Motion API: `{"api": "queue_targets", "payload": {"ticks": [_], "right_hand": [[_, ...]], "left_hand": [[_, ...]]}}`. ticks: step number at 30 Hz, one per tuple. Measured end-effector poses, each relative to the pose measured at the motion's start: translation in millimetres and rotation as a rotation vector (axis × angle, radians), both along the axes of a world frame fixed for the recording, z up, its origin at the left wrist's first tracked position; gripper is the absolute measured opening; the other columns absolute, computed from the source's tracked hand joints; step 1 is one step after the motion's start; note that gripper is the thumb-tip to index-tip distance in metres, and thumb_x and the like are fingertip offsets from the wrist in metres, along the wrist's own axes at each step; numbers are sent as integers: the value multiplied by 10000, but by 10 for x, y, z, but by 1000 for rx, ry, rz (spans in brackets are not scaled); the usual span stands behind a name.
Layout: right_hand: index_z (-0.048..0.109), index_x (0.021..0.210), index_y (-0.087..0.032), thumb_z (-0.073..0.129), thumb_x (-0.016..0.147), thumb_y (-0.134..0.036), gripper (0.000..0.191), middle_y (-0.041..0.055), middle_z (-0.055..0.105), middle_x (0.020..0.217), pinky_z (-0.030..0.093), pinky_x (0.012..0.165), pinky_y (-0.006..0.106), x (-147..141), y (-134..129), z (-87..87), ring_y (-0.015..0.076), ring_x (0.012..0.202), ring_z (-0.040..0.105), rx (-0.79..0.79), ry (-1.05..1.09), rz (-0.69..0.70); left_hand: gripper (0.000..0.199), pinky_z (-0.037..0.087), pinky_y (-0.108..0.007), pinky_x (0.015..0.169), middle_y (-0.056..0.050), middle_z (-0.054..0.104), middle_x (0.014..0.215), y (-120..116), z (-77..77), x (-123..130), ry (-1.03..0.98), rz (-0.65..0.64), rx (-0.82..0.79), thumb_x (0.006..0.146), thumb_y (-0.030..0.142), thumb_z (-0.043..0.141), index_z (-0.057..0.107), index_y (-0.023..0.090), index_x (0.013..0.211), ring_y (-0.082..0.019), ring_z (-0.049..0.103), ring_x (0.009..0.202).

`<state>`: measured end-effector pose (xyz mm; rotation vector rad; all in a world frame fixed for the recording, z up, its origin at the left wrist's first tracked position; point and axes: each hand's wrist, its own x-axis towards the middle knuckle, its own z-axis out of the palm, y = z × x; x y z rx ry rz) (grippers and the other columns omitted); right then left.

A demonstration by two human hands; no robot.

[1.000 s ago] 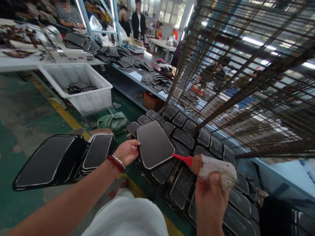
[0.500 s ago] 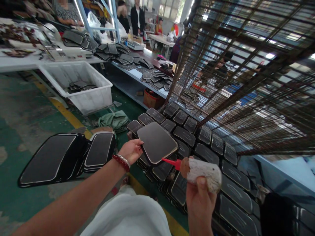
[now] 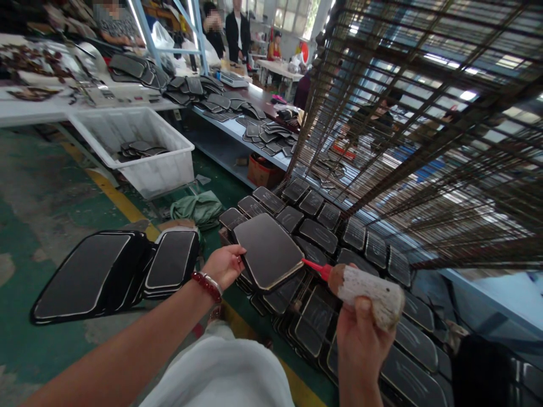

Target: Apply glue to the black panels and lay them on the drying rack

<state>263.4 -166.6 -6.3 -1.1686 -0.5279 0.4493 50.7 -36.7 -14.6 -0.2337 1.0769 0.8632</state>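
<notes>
My left hand (image 3: pixel 224 264) pinches the left edge of a dark, rounded panel (image 3: pixel 268 250) with a pale line along its rim. In my right hand (image 3: pixel 365 328) is a whitish, stained squeeze bottle (image 3: pixel 370 291), held on its side. Its red nozzle (image 3: pixel 314 268) points left, with the tip at the panel's right corner. Beneath and beyond the held panel lie rows of similar dark panels (image 3: pixel 318 234), stacked in layers, many with pale marks on top.
A wire rack (image 3: pixel 382 169) leans over the right side. Two stacks of panels (image 3: pixel 85 277) stand at the left. Behind are a white bin (image 3: pixel 161 172), a green cloth (image 3: pixel 197 208) and a long table with panels (image 3: pixel 220 102). Several people are in the background.
My right hand and the bottle have moved right; the nozzle tip has passed from the panel's near edge to its right corner. The held panel has turned slightly in my left hand.
</notes>
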Motion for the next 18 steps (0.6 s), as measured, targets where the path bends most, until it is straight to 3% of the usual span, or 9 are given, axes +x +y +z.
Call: {"api": "queue_targets", "payload": {"ticks": [4, 7, 11, 14, 18], "right_hand": [[499, 1264, -246, 760, 729, -249, 596, 70, 625, 1234, 445, 1021, 511, -42, 10, -92, 243, 1114, 610, 5, 129, 90], [561, 1204, -232, 720, 778, -388, 480, 78, 670, 1162, 462, 1017, 481, -161, 3, -220, 234, 1069, 638, -88, 409, 265], [627, 1117, -212, 653, 812, -525, 438, 102, 666, 1186, 452, 1036, 407, -298, 16, -320, 220, 1138, 604, -110, 747, 359], [635, 1132, -247, 697, 781, -512, 445, 74, 645, 1235, 482, 1001, 359, -425, 9, -366, 200, 1139, 603, -74, 857, 440], [647, 1124, -274, 732, 764, -467, 417, 27, 686, 1154, 520, 940, 323, -609, 40, -435, 175, 1066, 639, -28, 938, 509]], "left_hand": [[292, 393, -99, 297, -24, 595, 576, 21, -70, 6, -5, 14, 42, 714, -93, 415, 543, 83, 909, -77, 520, 355], [297, 532, -172, 441, -25, 607, 615, 66, -177, 22, -36, 110, 121, 713, -94, 412, 539, 108, 888, -120, 609, 468], [276, 607, -283, 620, -45, 646, 682, 73, -271, 149, -84, 234, 163, 763, -72, 407, 540, 133, 891, -169, 684, 624], [255, 608, -322, 668, -79, 685, 742, -11, -292, 358, -158, 200, 206, 803, -41, 423, 566, 130, 926, -207, 711, 723], [199, 592, -291, 648, -82, 696, 734, -176, -340, 646, -203, 110, 156, 831, 0, 451, 584, 140, 878, -194, 709, 687]]}}
